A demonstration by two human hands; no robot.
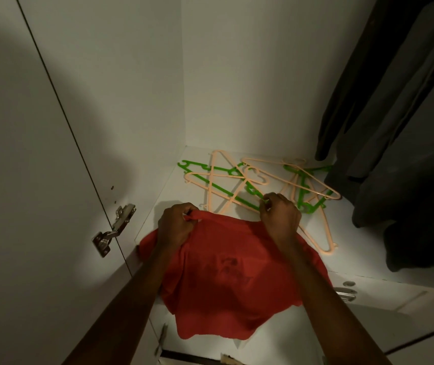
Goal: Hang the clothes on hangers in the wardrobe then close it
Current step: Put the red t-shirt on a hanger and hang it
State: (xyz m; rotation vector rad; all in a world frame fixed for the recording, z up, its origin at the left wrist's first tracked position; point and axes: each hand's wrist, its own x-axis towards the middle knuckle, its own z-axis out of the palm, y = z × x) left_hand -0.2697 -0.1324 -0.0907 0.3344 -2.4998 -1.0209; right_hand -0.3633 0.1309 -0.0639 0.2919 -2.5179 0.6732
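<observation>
Both hands grip the far edge of a red fabric T-shirt (226, 275) spread on the white wardrobe shelf (355, 248): left hand (176, 227) pinches its collar, right hand (280, 217) clutches its right shoulder. Peach and green plastic hangers (252, 183) lie tangled just beyond, dark hanging clothes (395, 127) at right.

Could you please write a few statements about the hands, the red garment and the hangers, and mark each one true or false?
1. Both hands grip the red garment. True: left hand, right hand.
2. The hangers hang on a rail. False: they lie loose on the wardrobe shelf.
3. The hangers are green and peach. True.
4. The dark clothes hang at the left. False: they hang at the right.
</observation>
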